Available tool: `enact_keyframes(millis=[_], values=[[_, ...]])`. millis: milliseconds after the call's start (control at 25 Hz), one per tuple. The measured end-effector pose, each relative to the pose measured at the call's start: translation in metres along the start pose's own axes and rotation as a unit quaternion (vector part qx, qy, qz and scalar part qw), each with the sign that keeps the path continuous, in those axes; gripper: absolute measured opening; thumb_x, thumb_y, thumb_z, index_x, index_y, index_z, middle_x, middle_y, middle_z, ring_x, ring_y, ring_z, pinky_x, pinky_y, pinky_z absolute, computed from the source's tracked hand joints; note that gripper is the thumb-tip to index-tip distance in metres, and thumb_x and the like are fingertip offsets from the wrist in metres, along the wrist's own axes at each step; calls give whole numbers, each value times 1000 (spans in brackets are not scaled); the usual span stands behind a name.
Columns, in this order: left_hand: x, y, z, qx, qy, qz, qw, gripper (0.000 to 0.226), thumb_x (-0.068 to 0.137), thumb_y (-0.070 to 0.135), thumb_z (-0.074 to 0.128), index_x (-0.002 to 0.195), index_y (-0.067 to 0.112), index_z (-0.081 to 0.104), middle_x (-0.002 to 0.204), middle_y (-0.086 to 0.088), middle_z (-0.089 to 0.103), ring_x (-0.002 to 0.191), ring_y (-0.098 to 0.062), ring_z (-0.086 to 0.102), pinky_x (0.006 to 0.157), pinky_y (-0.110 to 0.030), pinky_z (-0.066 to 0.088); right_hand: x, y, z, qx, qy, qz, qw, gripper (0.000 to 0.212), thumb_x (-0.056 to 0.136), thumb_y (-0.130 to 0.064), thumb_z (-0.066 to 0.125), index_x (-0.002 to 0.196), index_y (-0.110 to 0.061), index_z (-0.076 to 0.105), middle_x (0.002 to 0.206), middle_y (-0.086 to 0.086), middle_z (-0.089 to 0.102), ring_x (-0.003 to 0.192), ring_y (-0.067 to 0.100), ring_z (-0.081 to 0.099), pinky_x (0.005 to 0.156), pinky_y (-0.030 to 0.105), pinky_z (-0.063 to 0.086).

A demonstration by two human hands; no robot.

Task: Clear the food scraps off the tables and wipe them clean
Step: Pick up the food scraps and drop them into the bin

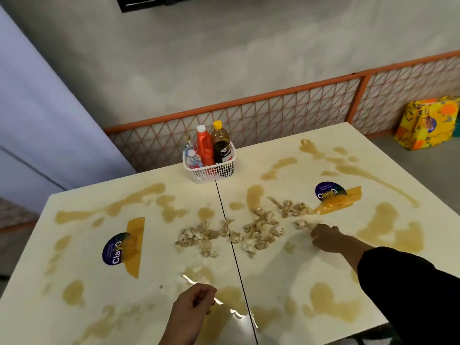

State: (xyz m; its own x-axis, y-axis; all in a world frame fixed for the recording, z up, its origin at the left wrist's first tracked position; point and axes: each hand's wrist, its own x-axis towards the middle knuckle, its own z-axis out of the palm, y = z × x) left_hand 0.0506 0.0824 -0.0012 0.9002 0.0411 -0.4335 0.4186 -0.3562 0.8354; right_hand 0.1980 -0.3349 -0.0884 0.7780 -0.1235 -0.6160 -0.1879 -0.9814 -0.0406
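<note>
white basket [211,172] of bottles [205,148] before the orange lattice railing [273,113]; yellow patterned bag [427,122] on the floor [423,165]

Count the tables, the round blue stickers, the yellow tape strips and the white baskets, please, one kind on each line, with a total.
Tables: 2
Round blue stickers: 2
Yellow tape strips: 2
White baskets: 1
Total: 7

Head camera looks down, close, over joined tables [161,260].
</note>
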Motion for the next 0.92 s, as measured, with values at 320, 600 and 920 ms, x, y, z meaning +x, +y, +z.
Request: enact_keyframes(millis=[320, 600, 920], values=[[3, -4, -22, 2, 6, -18, 1000, 17, 90, 9, 68, 82, 22, 76, 74, -7, 73, 60, -11, 61, 58, -15, 46, 6, -7, 11, 56, 24, 26, 998, 52, 105, -34, 43, 155, -23, 34, 161, 7, 27, 147, 27, 28, 117, 27, 21], [10, -12, -40, 15, -7, -20, 1000, 12, 90, 8, 67, 85, 16, 76, 73, -7, 73, 59, -10, 61, 58, -14, 46, 11, -13, 23, 163, 85, 52, 982, 44, 97, -30, 56, 138, -13, 56, 144, 10, 52, 132, 27, 49, 107, 31, 41], [33, -14, -43, -46, -41, -75, 995, 19, 92, 14, 67, 80, 24, 77, 84, -10, 74, 66, -14, 64, 61, -23, 50, -94, -136, -4, 448, 232, -28, 863, 16, 81, -19, 83, 75, -20, 68, 67, -5, 65, 65, 13, 60, 59, 28, 45]])
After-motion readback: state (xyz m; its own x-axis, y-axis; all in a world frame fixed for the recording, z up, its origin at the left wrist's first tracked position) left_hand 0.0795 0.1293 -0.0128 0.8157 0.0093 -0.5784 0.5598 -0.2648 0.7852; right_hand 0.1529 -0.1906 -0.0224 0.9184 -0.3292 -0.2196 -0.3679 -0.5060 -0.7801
